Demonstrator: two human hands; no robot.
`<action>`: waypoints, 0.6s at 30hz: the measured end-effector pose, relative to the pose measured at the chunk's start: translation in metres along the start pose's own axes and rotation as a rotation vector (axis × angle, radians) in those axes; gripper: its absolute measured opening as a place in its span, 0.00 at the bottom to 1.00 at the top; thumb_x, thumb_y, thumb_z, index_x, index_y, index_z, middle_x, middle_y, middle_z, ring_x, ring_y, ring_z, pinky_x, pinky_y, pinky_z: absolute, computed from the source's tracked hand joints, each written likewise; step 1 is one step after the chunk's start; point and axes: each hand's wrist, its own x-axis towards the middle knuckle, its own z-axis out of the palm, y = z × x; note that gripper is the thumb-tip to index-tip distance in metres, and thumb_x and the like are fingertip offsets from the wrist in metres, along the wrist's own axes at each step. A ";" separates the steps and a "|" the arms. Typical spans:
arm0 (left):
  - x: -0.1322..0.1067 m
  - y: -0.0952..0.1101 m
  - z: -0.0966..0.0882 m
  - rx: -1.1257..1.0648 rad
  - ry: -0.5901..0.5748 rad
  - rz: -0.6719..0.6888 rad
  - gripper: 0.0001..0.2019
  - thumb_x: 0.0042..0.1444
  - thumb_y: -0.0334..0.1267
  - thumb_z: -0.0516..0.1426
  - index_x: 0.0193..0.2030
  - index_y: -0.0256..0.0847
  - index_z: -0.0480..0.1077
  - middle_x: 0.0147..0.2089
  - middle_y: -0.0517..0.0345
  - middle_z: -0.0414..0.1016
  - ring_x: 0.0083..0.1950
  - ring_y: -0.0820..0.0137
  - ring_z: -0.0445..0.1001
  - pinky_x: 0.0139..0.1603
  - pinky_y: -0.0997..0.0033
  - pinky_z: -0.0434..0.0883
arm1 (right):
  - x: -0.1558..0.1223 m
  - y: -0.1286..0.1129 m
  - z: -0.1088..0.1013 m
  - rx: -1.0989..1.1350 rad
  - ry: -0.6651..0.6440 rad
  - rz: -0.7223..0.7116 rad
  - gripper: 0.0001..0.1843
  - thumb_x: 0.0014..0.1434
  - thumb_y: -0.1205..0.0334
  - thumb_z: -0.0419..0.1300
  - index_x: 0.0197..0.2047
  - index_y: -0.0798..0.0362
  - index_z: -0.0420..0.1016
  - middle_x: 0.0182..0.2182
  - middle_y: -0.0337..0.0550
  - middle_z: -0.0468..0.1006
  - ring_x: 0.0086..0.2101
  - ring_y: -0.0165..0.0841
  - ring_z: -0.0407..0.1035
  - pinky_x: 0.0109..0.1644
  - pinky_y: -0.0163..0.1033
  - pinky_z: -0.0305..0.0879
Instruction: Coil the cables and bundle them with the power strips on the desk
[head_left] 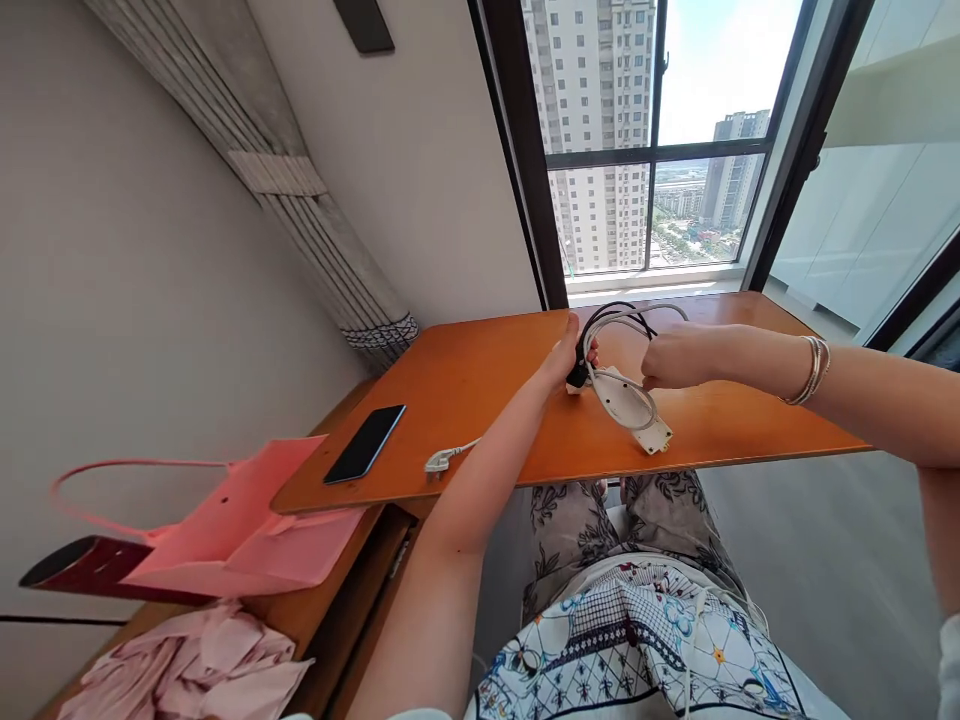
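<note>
My left hand (pixel 568 352) is closed around a bundle of black and white cable (pixel 619 316) where it meets a black plug, just above the orange tabletop (pixel 480 390). My right hand (pixel 675 357) is closed in a fist on the white cord, to the right of the loop. A white power strip (pixel 634 410) lies on the table under both hands, with the white cord looped over it. The loop of cables arches up between my two hands.
A black phone (pixel 365 442) lies on the table's left end, with a white plug and cord (pixel 444 460) beside it. A pink bag (pixel 247 520) and pink cloth (pixel 202 670) sit on a lower surface at left. A window is behind the table.
</note>
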 end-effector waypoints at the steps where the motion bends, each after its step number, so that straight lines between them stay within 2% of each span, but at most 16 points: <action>1: -0.001 -0.001 0.002 -0.006 -0.023 0.007 0.40 0.48 0.81 0.43 0.26 0.41 0.68 0.20 0.58 0.63 0.24 0.70 0.68 0.27 0.68 0.68 | 0.008 0.001 -0.011 0.070 0.000 -0.013 0.18 0.63 0.57 0.61 0.23 0.52 0.73 0.21 0.42 0.73 0.27 0.33 0.67 0.33 0.39 0.56; 4: -0.002 -0.005 0.004 0.017 -0.077 0.051 0.44 0.45 0.83 0.36 0.28 0.41 0.68 0.22 0.56 0.66 0.26 0.69 0.69 0.27 0.69 0.68 | 0.033 0.010 -0.032 0.331 -0.092 -0.090 0.23 0.66 0.57 0.57 0.19 0.53 0.68 0.18 0.38 0.67 0.23 0.28 0.59 0.32 0.38 0.55; 7: 0.000 -0.012 0.001 0.062 -0.114 0.132 0.48 0.43 0.84 0.32 0.32 0.41 0.71 0.25 0.53 0.70 0.29 0.67 0.71 0.27 0.69 0.66 | 0.050 0.012 -0.032 0.681 -0.106 -0.046 0.21 0.68 0.56 0.55 0.23 0.54 0.67 0.19 0.35 0.65 0.21 0.25 0.54 0.28 0.35 0.53; 9: 0.001 -0.017 -0.002 0.079 -0.131 0.177 0.50 0.41 0.84 0.33 0.35 0.41 0.72 0.28 0.52 0.71 0.31 0.66 0.72 0.26 0.69 0.66 | 0.053 0.009 -0.027 0.908 -0.091 0.017 0.21 0.68 0.53 0.56 0.25 0.54 0.66 0.18 0.33 0.62 0.20 0.24 0.50 0.24 0.34 0.47; 12: 0.002 -0.022 -0.007 0.083 -0.168 0.229 0.51 0.35 0.87 0.39 0.38 0.40 0.73 0.30 0.52 0.72 0.33 0.66 0.72 0.28 0.69 0.67 | 0.051 0.003 -0.023 1.223 -0.073 0.069 0.21 0.67 0.52 0.58 0.25 0.54 0.66 0.18 0.32 0.61 0.18 0.22 0.47 0.21 0.33 0.42; 18: 0.004 -0.020 -0.009 0.106 -0.204 0.330 0.47 0.25 0.81 0.58 0.38 0.38 0.73 0.33 0.53 0.75 0.37 0.66 0.73 0.36 0.68 0.69 | 0.056 -0.016 -0.031 1.885 0.214 0.199 0.20 0.72 0.59 0.53 0.27 0.55 0.65 0.18 0.32 0.64 0.15 0.20 0.46 0.17 0.27 0.48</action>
